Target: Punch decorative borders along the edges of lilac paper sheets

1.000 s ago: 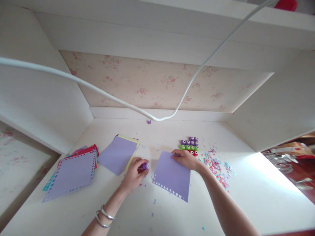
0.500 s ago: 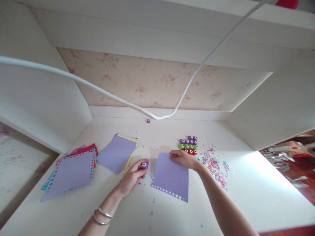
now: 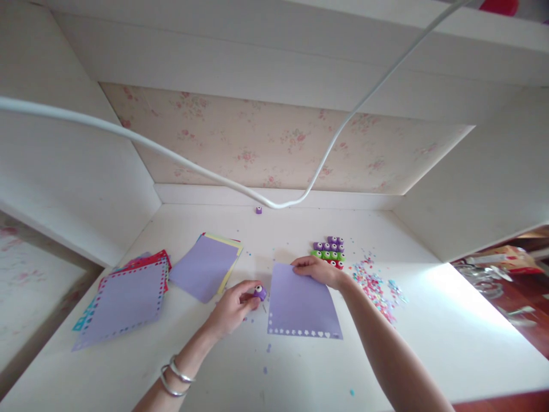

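Note:
My left hand (image 3: 235, 306) pinches a small purple craft punch (image 3: 259, 292), just left of a purple sheet of paper (image 3: 300, 300). Star and heart shaped holes run along the sheet's near edge, with a few at the bottom of its left edge. At the sheet's far edge, my right hand (image 3: 316, 270) grips the paper between thumb and fingers. Beyond that hand stand rows of purple, green and red punches (image 3: 328, 248), the red ones partly hidden by it. Another purple punch (image 3: 258, 210) sits alone near the back wall.
Left of the hands lies a stack of plain paper (image 3: 203, 266), purple on top. Farther left is a pile of sheets with punched borders (image 3: 124, 300). Loose confetti (image 3: 375, 289) is scattered on the right of the white table (image 3: 441, 343). A white cable (image 3: 193, 167) hangs across the view.
The purple sheet has turned, so its punched near edge now lies nearly level. My left hand has shifted slightly right with the punch, which has tilted.

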`<state>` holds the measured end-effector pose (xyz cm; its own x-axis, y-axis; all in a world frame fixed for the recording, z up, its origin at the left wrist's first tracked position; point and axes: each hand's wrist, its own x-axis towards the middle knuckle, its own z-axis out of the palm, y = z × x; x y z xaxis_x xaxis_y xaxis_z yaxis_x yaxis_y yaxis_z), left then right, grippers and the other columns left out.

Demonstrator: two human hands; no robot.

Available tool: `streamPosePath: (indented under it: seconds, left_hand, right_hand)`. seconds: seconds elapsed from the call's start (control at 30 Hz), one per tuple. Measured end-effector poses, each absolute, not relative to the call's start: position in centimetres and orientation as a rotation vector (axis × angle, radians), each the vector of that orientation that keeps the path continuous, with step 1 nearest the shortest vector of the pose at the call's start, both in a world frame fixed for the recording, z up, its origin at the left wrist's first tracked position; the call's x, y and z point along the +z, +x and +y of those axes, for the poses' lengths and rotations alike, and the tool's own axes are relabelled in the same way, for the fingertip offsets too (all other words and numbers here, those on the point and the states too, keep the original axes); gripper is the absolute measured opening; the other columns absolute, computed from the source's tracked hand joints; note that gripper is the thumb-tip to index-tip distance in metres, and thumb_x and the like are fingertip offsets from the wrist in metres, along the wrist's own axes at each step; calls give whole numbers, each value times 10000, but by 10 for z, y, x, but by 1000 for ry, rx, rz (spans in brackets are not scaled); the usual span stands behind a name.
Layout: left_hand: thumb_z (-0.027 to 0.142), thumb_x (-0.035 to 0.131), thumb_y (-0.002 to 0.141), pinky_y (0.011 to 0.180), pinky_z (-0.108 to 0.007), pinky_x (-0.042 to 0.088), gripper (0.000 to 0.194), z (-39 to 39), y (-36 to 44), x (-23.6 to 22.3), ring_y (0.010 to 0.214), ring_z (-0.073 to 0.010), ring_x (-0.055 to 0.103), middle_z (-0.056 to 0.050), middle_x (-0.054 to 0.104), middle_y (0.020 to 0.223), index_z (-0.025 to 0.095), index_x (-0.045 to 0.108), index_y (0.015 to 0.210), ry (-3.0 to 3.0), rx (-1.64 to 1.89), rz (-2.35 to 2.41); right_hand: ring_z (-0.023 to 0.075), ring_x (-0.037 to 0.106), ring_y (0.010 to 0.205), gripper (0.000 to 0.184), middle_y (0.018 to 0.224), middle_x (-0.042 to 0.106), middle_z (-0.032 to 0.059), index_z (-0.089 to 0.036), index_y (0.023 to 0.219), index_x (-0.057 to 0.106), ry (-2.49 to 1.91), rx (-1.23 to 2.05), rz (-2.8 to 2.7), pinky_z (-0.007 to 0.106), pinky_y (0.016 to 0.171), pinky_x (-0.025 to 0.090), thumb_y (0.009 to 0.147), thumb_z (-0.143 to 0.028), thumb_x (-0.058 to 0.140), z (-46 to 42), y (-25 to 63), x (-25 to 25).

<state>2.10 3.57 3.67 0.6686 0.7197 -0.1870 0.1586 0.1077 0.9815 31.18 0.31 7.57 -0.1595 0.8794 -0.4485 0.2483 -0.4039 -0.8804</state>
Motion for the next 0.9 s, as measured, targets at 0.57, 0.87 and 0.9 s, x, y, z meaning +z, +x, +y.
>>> streamPosePath:
  seconds: [0.57,0.87,0.9]
  left_hand:
    - [325,683,818,828,-320,547,362,30,23,33,909,-208,697,-76,729,1056,189,657,1153,1478,482,776]
    - [299,681,812,922,-352,533,306,30,25,34,985,-220,682,-73,713,1086,196,695,1100,1551,506,746]
    - [299,678,816,926,-353,532,306,30,26,34,988,-218,681,-72,713,1092,198,694,1104,1553,507,746]
  right_hand:
    - [177,606,661,319,787,701,43,-159,864,730,-1558,1653,-1118,296,655,457,695,-428,719,-2,310,58]
    - [192,629,698,334,823,718,54,-162,884,735,-1581,1668,-1129,309,676,483,702,-442,719,0,312,56]
    - [193,630,699,336,823,718,53,-164,888,734,-1586,1668,-1130,311,679,486,704,-445,717,0,311,57]
